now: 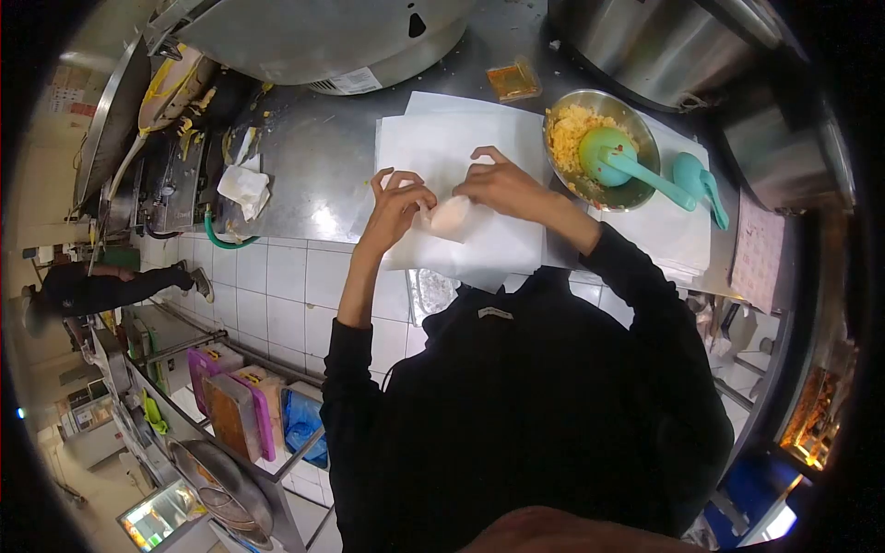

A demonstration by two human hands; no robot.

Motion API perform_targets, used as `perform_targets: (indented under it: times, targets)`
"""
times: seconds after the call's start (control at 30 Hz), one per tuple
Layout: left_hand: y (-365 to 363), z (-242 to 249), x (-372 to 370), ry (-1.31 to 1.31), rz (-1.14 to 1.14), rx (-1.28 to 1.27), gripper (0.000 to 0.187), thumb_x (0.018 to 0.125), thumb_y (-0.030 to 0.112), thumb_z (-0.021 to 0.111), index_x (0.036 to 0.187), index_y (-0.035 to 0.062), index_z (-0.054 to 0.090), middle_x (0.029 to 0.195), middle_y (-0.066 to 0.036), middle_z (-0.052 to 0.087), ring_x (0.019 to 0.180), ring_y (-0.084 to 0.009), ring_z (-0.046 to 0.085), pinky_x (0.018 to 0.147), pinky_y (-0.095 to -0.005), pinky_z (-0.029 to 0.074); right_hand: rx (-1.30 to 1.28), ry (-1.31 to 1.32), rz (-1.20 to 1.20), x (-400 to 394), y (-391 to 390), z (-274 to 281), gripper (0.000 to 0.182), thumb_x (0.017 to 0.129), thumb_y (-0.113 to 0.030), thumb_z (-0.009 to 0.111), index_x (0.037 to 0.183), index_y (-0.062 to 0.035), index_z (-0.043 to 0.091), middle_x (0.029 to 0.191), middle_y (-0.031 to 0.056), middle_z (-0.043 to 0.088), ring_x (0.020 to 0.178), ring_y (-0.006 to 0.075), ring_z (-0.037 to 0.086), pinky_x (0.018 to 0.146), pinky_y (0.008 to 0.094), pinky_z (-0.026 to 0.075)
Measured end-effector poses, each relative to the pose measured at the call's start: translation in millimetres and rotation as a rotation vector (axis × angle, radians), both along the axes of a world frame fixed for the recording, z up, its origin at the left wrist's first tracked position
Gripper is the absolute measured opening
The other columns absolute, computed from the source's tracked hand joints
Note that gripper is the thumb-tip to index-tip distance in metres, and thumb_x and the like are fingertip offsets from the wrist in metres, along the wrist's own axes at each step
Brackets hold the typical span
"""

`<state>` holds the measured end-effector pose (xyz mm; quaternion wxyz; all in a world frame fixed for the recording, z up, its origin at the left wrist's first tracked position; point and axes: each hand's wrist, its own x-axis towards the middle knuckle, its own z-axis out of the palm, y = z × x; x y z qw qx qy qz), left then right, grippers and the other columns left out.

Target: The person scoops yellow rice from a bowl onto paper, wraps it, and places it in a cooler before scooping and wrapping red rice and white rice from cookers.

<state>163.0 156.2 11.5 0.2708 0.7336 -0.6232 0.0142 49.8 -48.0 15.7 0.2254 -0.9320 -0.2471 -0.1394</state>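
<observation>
My left hand (398, 210) pinches the left edge of a small folded white paper parcel (451, 216) with thumb and finger. On the parcel's upper right side, the closed fingertips of my right hand (505, 187) grip the paper. A pinkish tint shows through the parcel; what is inside is hidden. Beneath both hands lies a stack of white paper sheets (498, 241). To the right of my right hand stands a steel bowl (648, 124) of yellow rice-like food (569, 132), with a teal scoop (636, 169) resting in it.
A second teal scoop (699, 184) lies on paper to the right. Behind the sheets sit a small packet of orange-brown sauce (513, 80) and large metal pots (636, 41). Crumpled white paper (245, 187) is at left. Another person (101, 288) stands at far left.
</observation>
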Motion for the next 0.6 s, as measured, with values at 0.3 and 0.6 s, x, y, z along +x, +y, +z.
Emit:
perform_targets:
  times: [0.3, 0.6]
  targets:
    - [35, -52, -44, 1.587, 0.357, -0.316, 0.051, 0.068, 0.004, 0.066, 0.112, 0.0028, 0.041, 0.108, -0.009, 0.047, 0.100, -0.0183, 0.047, 0.082, -0.0320, 0.042, -0.384, -0.195, 0.107, -4, 35, 17, 0.012, 0.068, -0.008, 0.053, 0.080, -0.0089, 0.051, 0.073, -0.0002, 0.053, 0.084, 0.0131, 0.052, 0.098, 0.0380, 0.030]
    - [1, 21, -87, 0.756, 0.178, -0.108, 0.066, 0.049, 0.010, 0.082, 0.103, -0.0013, 0.046, 0.100, -0.012, 0.052, 0.097, -0.0216, 0.052, 0.077, -0.0325, 0.047, 0.359, 0.696, 0.399, 13, 11, 83, 0.053, 0.058, -0.015, 0.070, 0.104, -0.0052, 0.045, 0.075, 0.0027, 0.056, 0.080, 0.0175, 0.051, 0.082, 0.0309, 0.034]
